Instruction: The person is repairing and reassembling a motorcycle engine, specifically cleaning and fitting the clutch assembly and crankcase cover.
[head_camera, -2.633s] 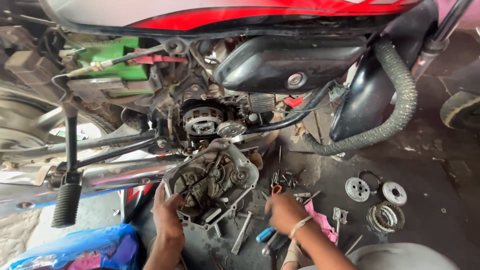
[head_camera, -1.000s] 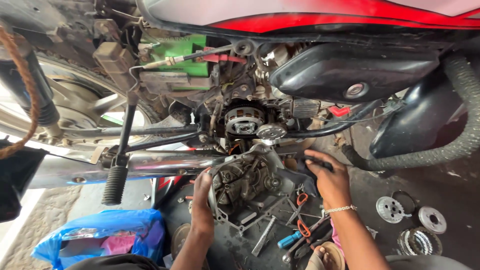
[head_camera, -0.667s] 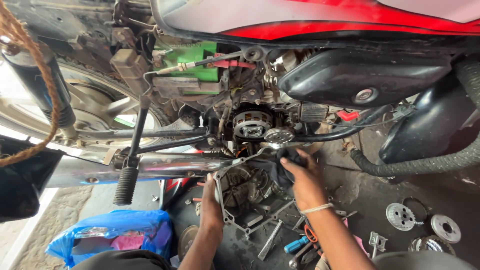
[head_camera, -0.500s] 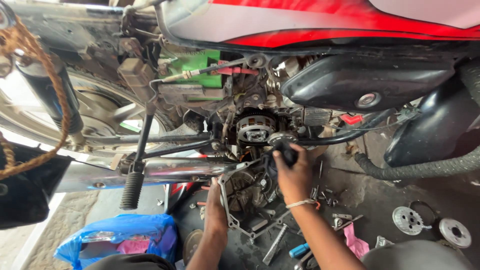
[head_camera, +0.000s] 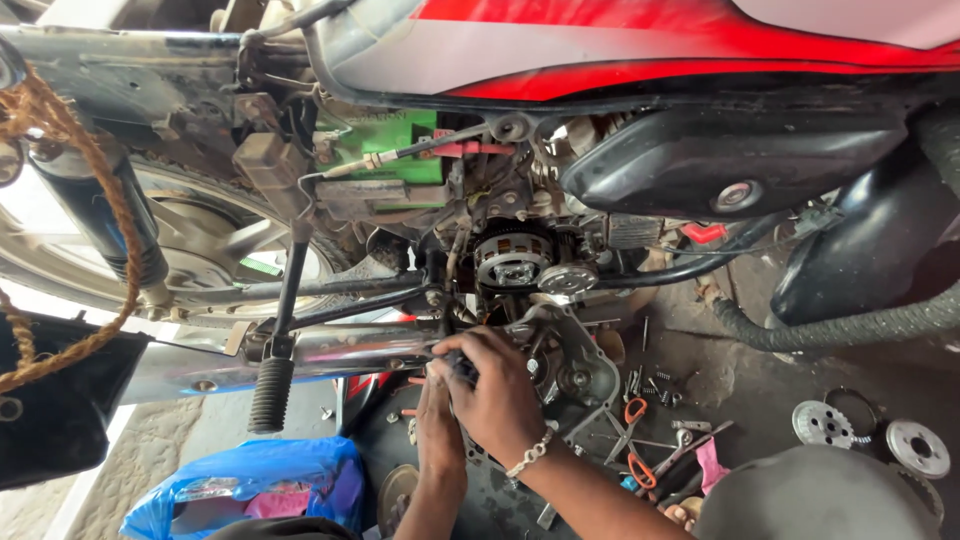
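My right hand (head_camera: 497, 388) curls its fingers tight around a dark part against the engine cover (head_camera: 580, 370), left hand (head_camera: 437, 428) pressed alongside, its fingers hidden.

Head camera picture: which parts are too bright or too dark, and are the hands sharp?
In the head view, daylight behind the rear wheel is washed out to white at the left edge; the exhaust pipe shows a bright sheen; the space under the black side cover is deep in shadow; the left hand and the right hand at the engine cover are fairly sharp.
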